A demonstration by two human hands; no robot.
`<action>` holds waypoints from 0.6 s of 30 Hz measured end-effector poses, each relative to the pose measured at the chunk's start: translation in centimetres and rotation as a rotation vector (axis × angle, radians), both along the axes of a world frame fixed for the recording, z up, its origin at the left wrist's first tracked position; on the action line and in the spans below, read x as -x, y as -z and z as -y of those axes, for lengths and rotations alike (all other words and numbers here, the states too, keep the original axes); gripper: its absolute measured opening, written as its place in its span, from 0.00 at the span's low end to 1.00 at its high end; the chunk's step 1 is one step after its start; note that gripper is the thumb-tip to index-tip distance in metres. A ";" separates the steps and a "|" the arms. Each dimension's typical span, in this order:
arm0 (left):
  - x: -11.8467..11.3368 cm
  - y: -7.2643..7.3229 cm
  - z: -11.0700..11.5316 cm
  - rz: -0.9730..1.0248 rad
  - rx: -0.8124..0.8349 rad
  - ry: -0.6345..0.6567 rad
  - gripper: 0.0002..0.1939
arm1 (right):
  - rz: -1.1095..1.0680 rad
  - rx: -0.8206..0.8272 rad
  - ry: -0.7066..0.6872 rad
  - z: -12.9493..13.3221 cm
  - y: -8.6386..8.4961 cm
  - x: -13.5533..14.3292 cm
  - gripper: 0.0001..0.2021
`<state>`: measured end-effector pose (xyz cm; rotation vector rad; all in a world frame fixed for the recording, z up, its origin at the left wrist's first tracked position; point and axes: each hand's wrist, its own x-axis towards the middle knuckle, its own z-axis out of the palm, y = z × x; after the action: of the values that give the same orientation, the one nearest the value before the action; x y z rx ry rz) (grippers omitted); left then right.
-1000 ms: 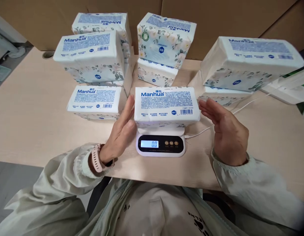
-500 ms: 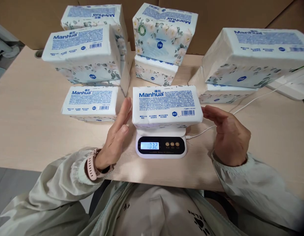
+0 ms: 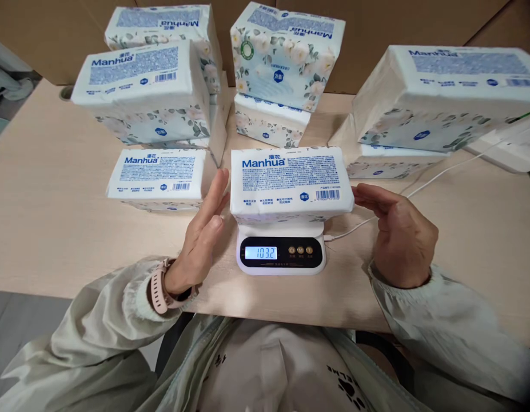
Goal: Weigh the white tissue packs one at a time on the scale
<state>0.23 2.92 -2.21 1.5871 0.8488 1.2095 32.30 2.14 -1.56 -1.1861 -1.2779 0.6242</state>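
Observation:
A pack of tissues [image 3: 292, 180] lies on a white digital scale [image 3: 282, 269], label side up. The lit display [image 3: 260, 253] reads 103.2. To the left of this pack, my left hand [image 3: 200, 240] is held on edge with its fingers stretched out, apart from the pack by a small gap. My right hand [image 3: 402, 234] is on the other side, fingers extended and their tips very close to the pack's right end; I cannot tell whether they touch it. Neither hand holds anything. Another tissue pack [image 3: 158, 178] lies flat just beyond my left fingertips.
Stacked tissue packs stand at the back left [image 3: 140, 97], back middle [image 3: 286, 63] and back right [image 3: 445, 97] of the wooden table [image 3: 46, 217]. A white cable [image 3: 436, 178] runs from the scale to the right. Cardboard [image 3: 354, 34] rises behind the stacks.

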 end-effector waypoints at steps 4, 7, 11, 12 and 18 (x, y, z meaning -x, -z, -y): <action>0.0 -0.1 0.0 -0.004 0.001 0.001 0.32 | -0.001 0.000 0.019 0.0 0.0 0.1 0.18; -0.1 -0.3 0.0 -0.017 0.006 0.001 0.32 | 0.009 0.009 0.027 0.0 -0.1 0.1 0.19; -0.3 -0.7 -0.1 -0.017 0.038 0.003 0.35 | 0.032 0.005 0.038 0.1 -0.2 0.2 0.21; -0.4 -0.8 -0.1 -0.011 0.047 0.005 0.35 | 0.034 0.005 0.042 0.1 -0.3 0.2 0.21; -0.4 -0.6 -0.1 0.026 0.073 0.003 0.34 | 0.048 0.041 0.035 0.2 -0.4 0.3 0.22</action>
<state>0.66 2.99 -1.58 1.5110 0.8642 1.1815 32.03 1.98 -1.16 -1.2611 -1.2875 0.6015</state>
